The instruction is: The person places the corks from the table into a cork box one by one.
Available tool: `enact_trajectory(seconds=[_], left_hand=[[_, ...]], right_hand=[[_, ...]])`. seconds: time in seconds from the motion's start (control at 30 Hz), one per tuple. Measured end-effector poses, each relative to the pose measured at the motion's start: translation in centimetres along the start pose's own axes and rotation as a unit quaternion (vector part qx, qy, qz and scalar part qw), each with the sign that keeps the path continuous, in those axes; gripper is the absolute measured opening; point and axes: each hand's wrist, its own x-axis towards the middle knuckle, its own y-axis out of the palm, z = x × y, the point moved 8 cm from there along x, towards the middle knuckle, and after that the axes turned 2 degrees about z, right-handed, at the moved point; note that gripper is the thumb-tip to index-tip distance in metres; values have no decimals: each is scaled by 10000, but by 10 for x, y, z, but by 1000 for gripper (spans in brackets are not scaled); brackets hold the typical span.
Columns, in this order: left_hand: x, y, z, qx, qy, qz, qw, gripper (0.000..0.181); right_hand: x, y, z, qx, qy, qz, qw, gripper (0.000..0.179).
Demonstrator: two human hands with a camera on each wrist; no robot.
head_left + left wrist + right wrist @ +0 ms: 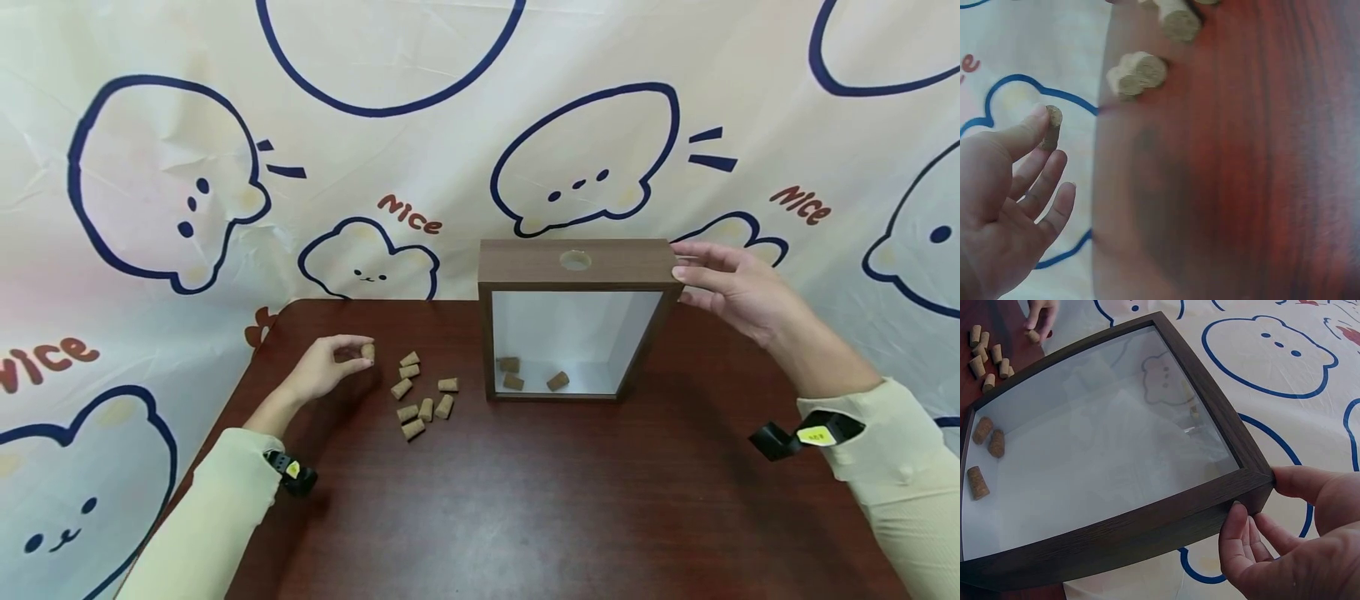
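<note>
My left hand (pixel 324 368) pinches a cork (pixel 1052 127) between thumb and fingertips, above the table's left side. Several loose corks (pixel 426 409) lie to the right of that hand. A brown wooden shadow box (pixel 577 263) with a glass front stands upright, a round hole in its top. Behind the glass, a few corks (pixel 996 443) rest on the bottom of the box. My right hand (pixel 738 287) grips the box's upper right corner, thumb on one side and fingers on the other, as the right wrist view also shows.
The dark reddish-brown table (pixel 480 500) carries everything. Behind and to the left hangs a pale cloth (pixel 420 167) with blue cartoon outlines, close to the table's back and left edges. Each sleeve bears a strapped wrist camera (pixel 298 477).
</note>
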Motion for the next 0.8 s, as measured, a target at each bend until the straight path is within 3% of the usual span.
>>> enact_trajectory(seconds=[0.5, 0.8], left_hand=[[5, -41, -56, 327, 456, -214, 9982, 39], [13, -55, -104, 86, 794, -73, 9968, 39]], right_hand=[[-2, -1, 0, -204, -1, 1, 9998, 43], [-1, 0, 1, 28, -124, 40, 9999, 39]])
